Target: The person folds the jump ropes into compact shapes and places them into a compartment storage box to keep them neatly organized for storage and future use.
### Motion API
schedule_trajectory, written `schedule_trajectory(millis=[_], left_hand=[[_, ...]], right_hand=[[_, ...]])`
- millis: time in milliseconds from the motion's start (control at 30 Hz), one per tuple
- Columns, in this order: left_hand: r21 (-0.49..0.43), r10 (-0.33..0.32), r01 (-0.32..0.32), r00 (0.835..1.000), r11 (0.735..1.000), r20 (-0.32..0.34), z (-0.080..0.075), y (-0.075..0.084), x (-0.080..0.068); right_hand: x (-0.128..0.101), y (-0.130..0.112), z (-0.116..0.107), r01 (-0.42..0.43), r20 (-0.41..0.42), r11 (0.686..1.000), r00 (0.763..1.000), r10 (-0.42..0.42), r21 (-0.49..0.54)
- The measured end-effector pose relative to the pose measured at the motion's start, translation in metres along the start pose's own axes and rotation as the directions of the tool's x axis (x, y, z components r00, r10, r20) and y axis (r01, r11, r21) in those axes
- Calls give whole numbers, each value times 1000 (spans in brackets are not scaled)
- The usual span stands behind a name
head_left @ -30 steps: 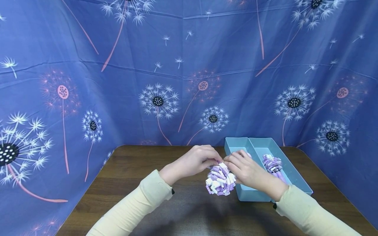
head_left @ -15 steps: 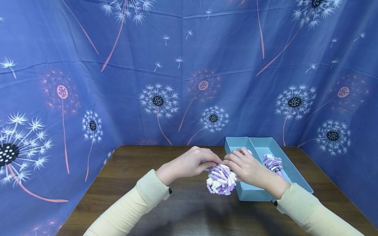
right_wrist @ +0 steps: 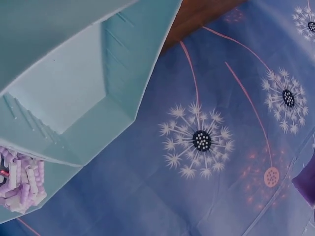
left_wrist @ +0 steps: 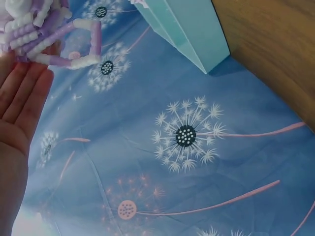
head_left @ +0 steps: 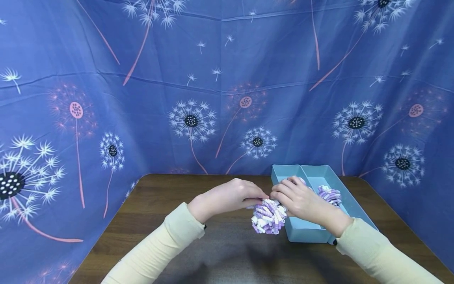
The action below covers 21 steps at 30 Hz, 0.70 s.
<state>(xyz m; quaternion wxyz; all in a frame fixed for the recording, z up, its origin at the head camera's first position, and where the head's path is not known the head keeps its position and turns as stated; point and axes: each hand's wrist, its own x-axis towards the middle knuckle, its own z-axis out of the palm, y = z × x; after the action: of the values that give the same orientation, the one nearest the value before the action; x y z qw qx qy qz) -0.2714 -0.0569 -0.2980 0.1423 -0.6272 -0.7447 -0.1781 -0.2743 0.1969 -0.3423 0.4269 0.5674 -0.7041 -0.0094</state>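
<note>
A coiled purple-and-white beaded jump rope (head_left: 269, 217) hangs bunched above the table between both hands. My left hand (head_left: 228, 199) pinches the top of the bundle from the left. In the left wrist view that hand's fingers (left_wrist: 27, 93) reach up to the beads, and a loop of the jump rope (left_wrist: 83, 60) sticks out beyond the fingertips. My right hand (head_left: 299, 201) holds the bundle from the right, its fingertips close to the left ones. What those fingertips grip is partly hidden. The right wrist view does not show the right hand.
A light-blue tray (head_left: 308, 236) with two compartments stands at the right, partly behind the right hand. Another beaded bundle (head_left: 330, 195) lies in its right compartment. The brown wooden table (head_left: 170, 189) ends at a blue dandelion-print cloth (head_left: 220, 118).
The bundle and both hands have shifted slightly right in the head view, along with the background. The left fingertips have moved a little over the top of the bundle.
</note>
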Motion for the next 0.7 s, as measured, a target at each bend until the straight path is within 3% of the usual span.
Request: schedule_trajectory(millis=[167, 400, 600, 700], left_hand=[[86, 57, -53, 997, 995, -44, 4, 3, 0], [6, 37, -37, 994, 999, -107, 6, 0, 1], [14, 83, -82, 975, 997, -207, 7, -2, 1], [-4, 88, -91, 973, 996, -216, 7, -2, 1]], right_hand=[[-2, 3, 0, 2, -23, 1000, 1000, -2, -18], [0, 4, -2, -8, -34, 1000, 999, 7, -14], [1, 2, -4, -29, -45, 1000, 999, 28, -12], [3, 1, -5, -25, -49, 1000, 998, 25, -4]])
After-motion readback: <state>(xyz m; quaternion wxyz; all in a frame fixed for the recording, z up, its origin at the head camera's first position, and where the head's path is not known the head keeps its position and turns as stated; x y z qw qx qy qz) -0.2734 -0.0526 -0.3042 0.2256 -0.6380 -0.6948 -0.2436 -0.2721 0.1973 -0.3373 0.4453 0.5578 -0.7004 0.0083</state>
